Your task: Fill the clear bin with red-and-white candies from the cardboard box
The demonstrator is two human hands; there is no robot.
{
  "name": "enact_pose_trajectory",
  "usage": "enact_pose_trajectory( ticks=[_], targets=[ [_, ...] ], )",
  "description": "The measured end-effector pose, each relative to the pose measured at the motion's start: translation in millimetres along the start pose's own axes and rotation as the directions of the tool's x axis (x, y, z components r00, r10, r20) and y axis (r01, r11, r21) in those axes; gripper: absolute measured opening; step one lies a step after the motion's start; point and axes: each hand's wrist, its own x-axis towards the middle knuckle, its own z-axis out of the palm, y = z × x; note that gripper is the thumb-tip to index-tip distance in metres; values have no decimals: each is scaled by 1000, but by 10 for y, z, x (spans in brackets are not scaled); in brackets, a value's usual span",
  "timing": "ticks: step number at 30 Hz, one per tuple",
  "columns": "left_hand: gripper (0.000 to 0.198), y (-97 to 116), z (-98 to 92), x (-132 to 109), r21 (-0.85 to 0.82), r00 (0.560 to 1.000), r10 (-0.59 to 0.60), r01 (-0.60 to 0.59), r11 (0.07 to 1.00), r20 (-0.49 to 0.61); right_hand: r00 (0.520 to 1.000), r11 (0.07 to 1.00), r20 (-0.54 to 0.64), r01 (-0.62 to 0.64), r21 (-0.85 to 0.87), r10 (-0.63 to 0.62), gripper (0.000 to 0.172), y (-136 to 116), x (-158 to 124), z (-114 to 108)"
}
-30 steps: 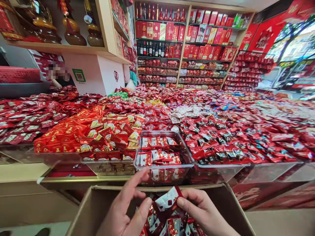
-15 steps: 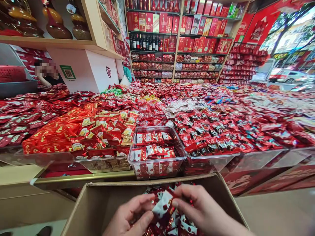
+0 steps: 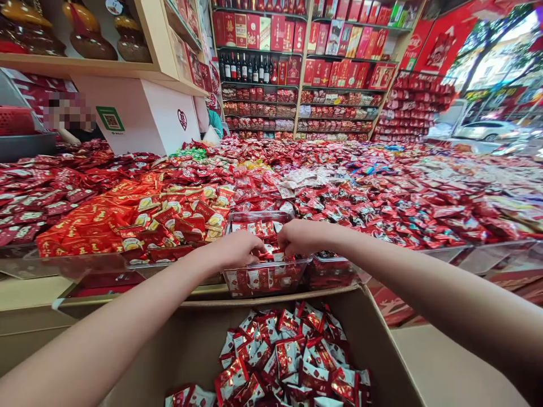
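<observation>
Left hand [image 3: 237, 249]: fingers curled onto packets [image 3: 259, 228]; clamp unclear.
Right hand [image 3: 303, 237]: curled alike; clamp unclear.
Clear bin [image 3: 267, 278]: lay beneath both, long axis pointing away.

back wall: wooden shelving [image 3: 297, 85] stacked with red boxes and dark bottles | left: white pillar [image 3: 156, 124] with QR sign [image 3: 110, 120], gourd jars [image 3: 89, 42] shelved above | right: glass front [image 3: 492, 68], bright daylight, parked car [image 3: 483, 131], trees outside
</observation>
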Motion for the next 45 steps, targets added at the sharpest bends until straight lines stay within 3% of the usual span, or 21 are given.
enact_pose_trajectory(
  ticks=[5, 14, 20, 27, 32, 42, 45],
  targets=[
    [26, -14, 16, 119, 5, 995, -13, 13, 1000, 103, 965, 998, 261, -29, -51, 41, 21, -92, 145, -53],
    [29, 39, -9, 149, -11, 981, -37, 40, 999, 192, 911, 999, 410, -35, -14, 38, 23, -55, 346, 80],
    [27, 42, -22, 164, 1, 978, -44, 45, 999, 206, 901, 999, 432, -47, 6, 40, 18, -13, 419, 110],
    [26, -20, 10, 179, 25, 976, -48, 44, 999, 212, 900, 994, 435, -63, 92, 16, 24, 62, 525, 250],
    [24, -7, -44, 165, 41, 968, -68, 60, 997, 240, 883, 994, 463, -106, 34, 79, 10, 12, 590, 256],
    [30, 12, -12, 262, 48, 954, -67, 55, 997, 292, 925, 994, 367, -112, 12, 100, 5, -80, 599, 292],
    [26, 77, -70, 225, 52, 967, -66, 55, 997, 247, 916, 992, 388, -121, 37, 97, 5, -81, 512, 199]
  ],
)
